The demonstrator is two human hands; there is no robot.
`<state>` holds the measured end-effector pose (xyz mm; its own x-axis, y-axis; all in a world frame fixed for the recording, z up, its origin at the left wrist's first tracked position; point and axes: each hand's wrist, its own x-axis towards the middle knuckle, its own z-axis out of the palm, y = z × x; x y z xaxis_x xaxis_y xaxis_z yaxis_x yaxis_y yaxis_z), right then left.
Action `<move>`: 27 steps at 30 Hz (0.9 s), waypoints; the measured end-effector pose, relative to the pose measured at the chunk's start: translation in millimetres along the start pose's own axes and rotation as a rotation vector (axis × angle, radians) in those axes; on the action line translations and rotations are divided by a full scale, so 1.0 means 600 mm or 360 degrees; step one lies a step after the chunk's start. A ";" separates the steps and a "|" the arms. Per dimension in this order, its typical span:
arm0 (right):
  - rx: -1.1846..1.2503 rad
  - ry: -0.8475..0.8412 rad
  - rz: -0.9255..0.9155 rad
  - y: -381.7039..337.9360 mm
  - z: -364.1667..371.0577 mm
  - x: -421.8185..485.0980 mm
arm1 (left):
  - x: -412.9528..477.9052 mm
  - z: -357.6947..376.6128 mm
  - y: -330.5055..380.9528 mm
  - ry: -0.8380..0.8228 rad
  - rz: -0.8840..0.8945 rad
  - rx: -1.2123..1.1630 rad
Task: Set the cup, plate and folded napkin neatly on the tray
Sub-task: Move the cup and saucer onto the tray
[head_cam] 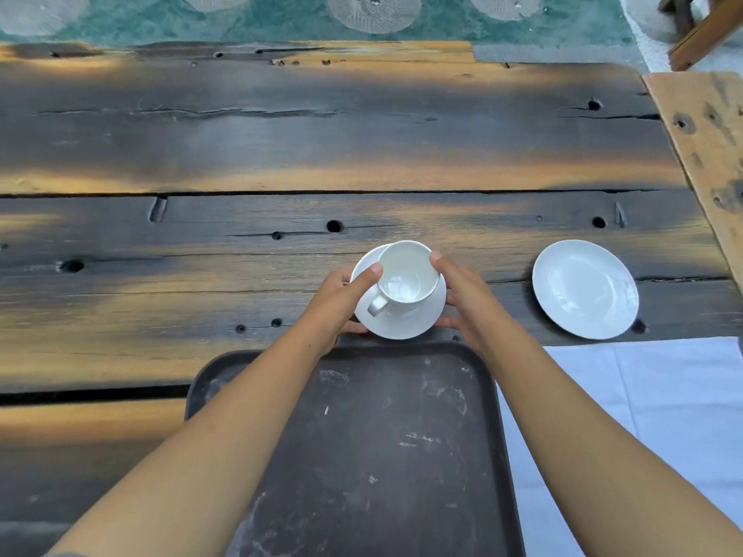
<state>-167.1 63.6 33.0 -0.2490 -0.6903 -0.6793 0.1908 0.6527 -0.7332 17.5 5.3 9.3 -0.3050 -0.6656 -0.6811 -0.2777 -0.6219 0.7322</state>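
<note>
A white cup (407, 275) stands on a white saucer (410, 323), just beyond the far edge of the dark scuffed tray (382, 436). My left hand (341, 299) grips the saucer's left side with its thumb on the cup's rim. My right hand (466, 299) holds the right side, thumb against the cup. The cup's handle points toward me and to the left. A second white plate (585, 289) lies on the table to the right. A white napkin (651, 416) is spread flat to the right of the tray.
The wooden table (281, 154) is dark and weathered, with holes and cracks. A lighter wooden plank (703, 154) borders it at the right. Beyond the far edge lies teal ground with round stepping stones (374, 12).
</note>
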 end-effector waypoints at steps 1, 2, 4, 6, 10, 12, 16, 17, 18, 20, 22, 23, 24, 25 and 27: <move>-0.0001 -0.0018 -0.0004 0.000 0.012 -0.015 | -0.014 -0.010 -0.006 0.0018 -0.0003 -0.0008; -0.0006 -0.0037 -0.0002 0.001 0.025 -0.031 | -0.029 -0.020 -0.014 0.0035 -0.0009 -0.0017; -0.0009 -0.0077 0.0012 0.007 0.052 -0.060 | -0.059 -0.043 -0.031 0.0057 -0.0008 -0.0036; -0.0016 -0.0113 0.0040 0.018 0.079 -0.087 | -0.093 -0.068 -0.050 0.0091 -0.0015 -0.0049; -0.0091 -0.0155 0.0026 0.048 0.135 -0.130 | -0.151 -0.116 -0.095 0.0146 -0.0034 -0.0099; -0.0105 -0.0158 0.0036 0.067 0.161 -0.145 | -0.173 -0.137 -0.119 0.0166 -0.0053 -0.0122; -0.0140 -0.0150 0.0095 0.104 0.198 -0.161 | -0.204 -0.164 -0.156 0.0141 -0.0047 -0.0117; -0.0147 -0.0146 0.0102 0.114 0.206 -0.164 | -0.210 -0.171 -0.166 0.0147 -0.0066 -0.0118; -0.0161 -0.0142 0.0110 0.126 0.216 -0.167 | -0.216 -0.179 -0.176 0.0159 -0.0096 -0.0127; -0.0188 -0.0140 0.0125 0.146 0.234 -0.173 | -0.222 -0.194 -0.196 0.0177 -0.0148 -0.0143; -0.0184 -0.0138 0.0144 0.164 0.250 -0.177 | -0.225 -0.208 -0.216 0.0201 -0.0175 -0.0168; -0.0187 -0.0141 0.0147 0.172 0.256 -0.177 | -0.226 -0.214 -0.224 0.0215 -0.0187 -0.0180; -0.0193 -0.0148 0.0146 0.179 0.261 -0.177 | -0.226 -0.219 -0.230 0.0223 -0.0198 -0.0187; -0.0200 -0.0153 0.0148 0.185 0.265 -0.176 | -0.226 -0.223 -0.235 0.0224 -0.0208 -0.0189; -0.0210 -0.0157 0.0170 0.195 0.271 -0.172 | -0.225 -0.228 -0.244 0.0213 -0.0229 -0.0189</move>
<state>35.3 160.6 12.3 -0.1388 -0.6379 -0.7575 0.0833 0.7547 -0.6508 224.2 129.6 -6.3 -0.1442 -0.6102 -0.7790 -0.1980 -0.7535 0.6269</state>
